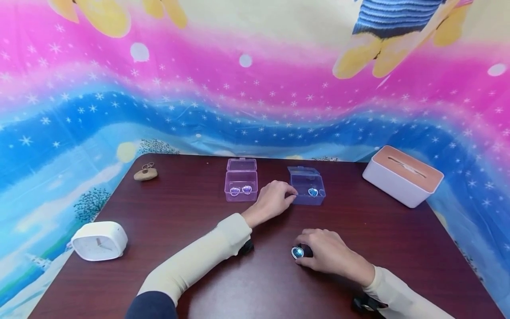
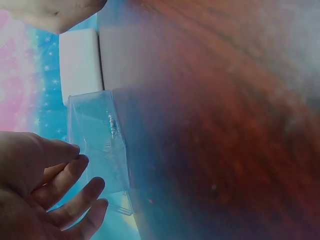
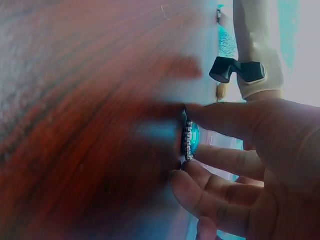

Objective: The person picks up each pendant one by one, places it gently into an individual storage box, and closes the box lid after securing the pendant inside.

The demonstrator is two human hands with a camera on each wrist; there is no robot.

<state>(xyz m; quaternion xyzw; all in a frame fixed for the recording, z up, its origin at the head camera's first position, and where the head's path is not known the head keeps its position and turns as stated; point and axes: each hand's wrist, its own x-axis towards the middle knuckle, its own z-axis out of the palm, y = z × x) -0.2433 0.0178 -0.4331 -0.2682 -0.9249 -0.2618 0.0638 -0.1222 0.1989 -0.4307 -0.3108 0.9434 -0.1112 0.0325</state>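
At the left edge of an open blue plastic box [image 1: 307, 199], my left hand [image 1: 275, 198] pinches the rim with thumb and forefinger. A round blue gem with a sparkly border [image 1: 313, 192] lies inside that box. My right hand [image 1: 328, 250], low over the table in front of the box, pinches a hair tie [image 1: 297, 252] with a blue gem and a dark band. The right wrist view shows the gem's beaded edge [image 3: 189, 141] between thumb and fingers. Left of the left hand stands an open purple box [image 1: 241, 175] with two purple-gem pieces [image 1: 241, 190].
A white tissue box [image 1: 394, 188] with a brown top stands at the right back. On the left are a white clock [image 1: 99, 241] and a small tan object with a loop [image 1: 145, 173]. A printed cloth [image 1: 255, 102] hangs behind the dark wooden table [image 1: 239, 288].
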